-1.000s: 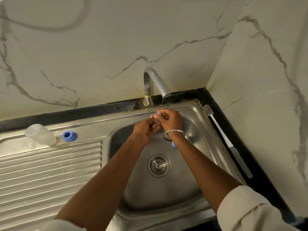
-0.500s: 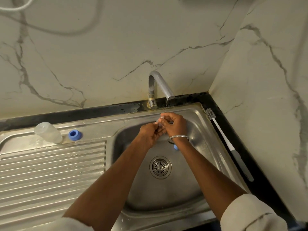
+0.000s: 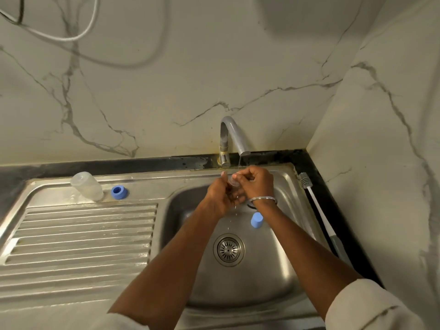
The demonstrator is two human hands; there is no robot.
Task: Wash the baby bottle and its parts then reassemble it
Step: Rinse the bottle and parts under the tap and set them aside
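Note:
Both hands meet under the tap (image 3: 234, 139), where a thin stream of water runs. My right hand (image 3: 256, 183) pinches a small clear teat (image 3: 232, 181) and my left hand (image 3: 222, 196) holds it from the other side. The clear bottle body (image 3: 87, 186) lies on its side at the back left of the draining board. Beside it sits a blue screw ring (image 3: 118, 192). A blue cap (image 3: 257, 220) lies in the sink basin below my right wrist.
The steel sink basin (image 3: 273, 270) has a round drain strainer (image 3: 228, 249) in its middle. A ridged draining board (image 3: 78, 234) lies to the left. A white bottle brush (image 3: 319, 210) rests along the dark counter edge on the right. Marble walls close the back and right.
The view tilted down, so the sink and hands sit lower in frame. The hands stay together under the tap, and the blue cap in the basin shows more fully.

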